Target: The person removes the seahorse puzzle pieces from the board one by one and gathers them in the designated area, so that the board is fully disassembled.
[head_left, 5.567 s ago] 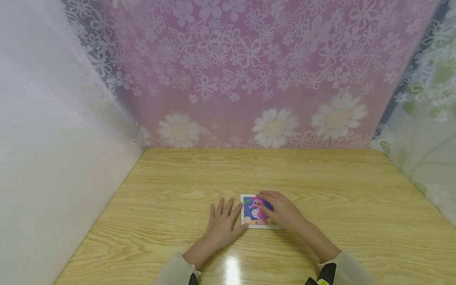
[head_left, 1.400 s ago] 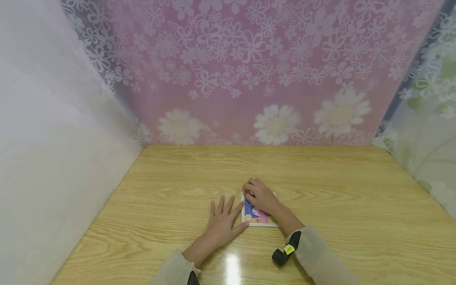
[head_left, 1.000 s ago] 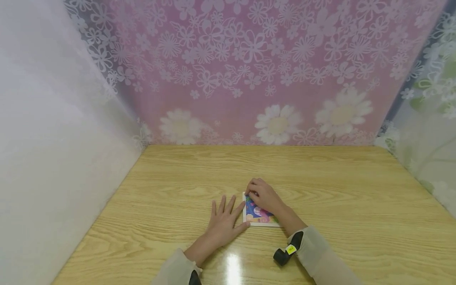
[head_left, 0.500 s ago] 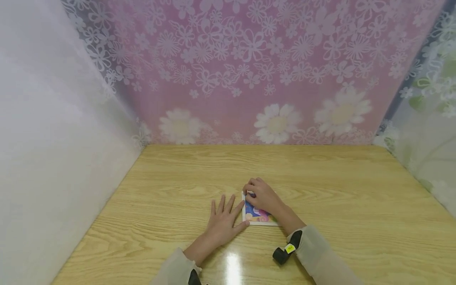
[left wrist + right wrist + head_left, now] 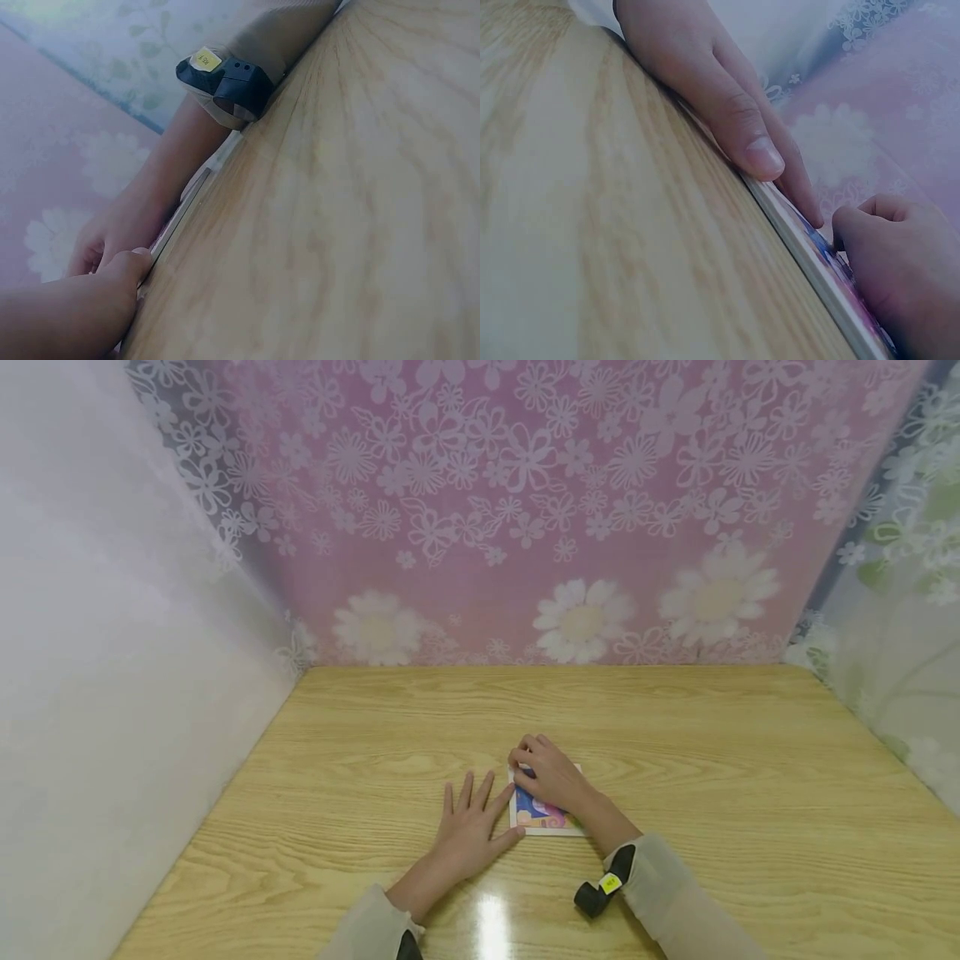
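Left hand (image 5: 465, 839): lies with fingers spread on the surface (image 5: 337, 777), lower centre of the frame, gripping nothing, thumb and index finger touching the left edge of the board (image 5: 534, 820).
Board: white-bordered, colourful, flat at lower centre, partly covered.
Right hand (image 5: 553, 777): fingers bent at the board's upper left corner, any grip hidden.

The picture board (image 5: 538, 819) looks smooth, the wood-grained tabletop (image 5: 360, 735) glossy, the right sleeve (image 5: 675, 893) matt cloth.
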`<state>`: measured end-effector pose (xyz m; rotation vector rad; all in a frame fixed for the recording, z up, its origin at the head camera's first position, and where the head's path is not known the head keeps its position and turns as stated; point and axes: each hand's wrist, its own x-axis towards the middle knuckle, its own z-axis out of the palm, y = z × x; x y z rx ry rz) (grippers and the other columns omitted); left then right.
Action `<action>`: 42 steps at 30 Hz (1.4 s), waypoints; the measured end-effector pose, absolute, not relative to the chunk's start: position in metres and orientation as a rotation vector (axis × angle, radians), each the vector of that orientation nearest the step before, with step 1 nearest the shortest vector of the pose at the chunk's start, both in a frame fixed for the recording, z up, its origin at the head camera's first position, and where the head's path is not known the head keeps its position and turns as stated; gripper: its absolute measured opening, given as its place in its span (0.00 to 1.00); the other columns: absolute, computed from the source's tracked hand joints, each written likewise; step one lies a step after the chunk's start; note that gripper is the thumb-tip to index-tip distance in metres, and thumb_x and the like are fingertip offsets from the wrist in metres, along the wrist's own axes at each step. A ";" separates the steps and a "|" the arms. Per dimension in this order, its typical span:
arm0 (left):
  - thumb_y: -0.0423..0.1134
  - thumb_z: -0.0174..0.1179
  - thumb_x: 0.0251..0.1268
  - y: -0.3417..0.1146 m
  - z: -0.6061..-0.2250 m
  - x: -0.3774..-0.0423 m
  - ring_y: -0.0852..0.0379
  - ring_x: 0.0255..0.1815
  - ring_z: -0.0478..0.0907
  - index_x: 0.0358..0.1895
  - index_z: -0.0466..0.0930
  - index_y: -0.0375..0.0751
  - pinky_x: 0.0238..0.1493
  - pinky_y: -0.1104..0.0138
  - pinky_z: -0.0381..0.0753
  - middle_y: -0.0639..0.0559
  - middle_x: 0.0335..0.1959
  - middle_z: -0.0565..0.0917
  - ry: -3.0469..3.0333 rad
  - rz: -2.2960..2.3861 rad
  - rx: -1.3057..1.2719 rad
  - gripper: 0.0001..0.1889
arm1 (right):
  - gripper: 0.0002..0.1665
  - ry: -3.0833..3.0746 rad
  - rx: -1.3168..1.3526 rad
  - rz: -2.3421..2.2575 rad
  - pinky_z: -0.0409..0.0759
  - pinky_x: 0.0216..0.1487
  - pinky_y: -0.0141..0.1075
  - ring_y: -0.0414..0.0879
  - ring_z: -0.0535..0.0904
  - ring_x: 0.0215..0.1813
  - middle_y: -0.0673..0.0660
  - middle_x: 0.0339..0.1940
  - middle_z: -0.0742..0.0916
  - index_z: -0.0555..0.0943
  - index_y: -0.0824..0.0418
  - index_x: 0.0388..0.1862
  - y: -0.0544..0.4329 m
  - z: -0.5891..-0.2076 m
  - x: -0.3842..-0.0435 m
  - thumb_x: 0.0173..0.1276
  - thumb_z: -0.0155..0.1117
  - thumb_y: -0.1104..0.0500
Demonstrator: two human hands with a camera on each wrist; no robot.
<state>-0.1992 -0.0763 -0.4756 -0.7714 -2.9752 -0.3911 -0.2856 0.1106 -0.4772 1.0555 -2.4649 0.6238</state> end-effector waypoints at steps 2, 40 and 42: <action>0.69 0.32 0.64 -0.076 -0.475 -0.199 0.37 0.70 0.38 0.72 0.52 0.56 0.62 0.40 0.33 0.42 0.71 0.50 -2.977 -0.391 -0.772 0.36 | 0.03 -2.460 1.053 0.630 0.71 0.36 0.37 0.44 0.68 0.35 0.50 0.35 0.75 0.78 0.55 0.30 0.111 -0.477 -0.286 0.61 0.56 0.60; 0.68 0.33 0.64 -0.078 -0.477 -0.200 0.37 0.70 0.37 0.71 0.55 0.54 0.62 0.40 0.32 0.42 0.72 0.49 -2.971 -0.440 -0.790 0.36 | 0.16 -2.609 1.167 1.315 0.75 0.47 0.37 0.51 0.74 0.45 0.57 0.42 0.81 0.80 0.67 0.44 0.134 -0.467 -0.287 0.58 0.55 0.76; 0.68 0.33 0.64 -0.078 -0.477 -0.200 0.38 0.70 0.37 0.71 0.55 0.54 0.62 0.40 0.31 0.42 0.72 0.49 -2.973 -0.443 -0.790 0.36 | 0.16 -2.600 1.189 1.319 0.75 0.47 0.39 0.52 0.74 0.45 0.59 0.42 0.80 0.80 0.69 0.44 0.134 -0.468 -0.288 0.58 0.55 0.76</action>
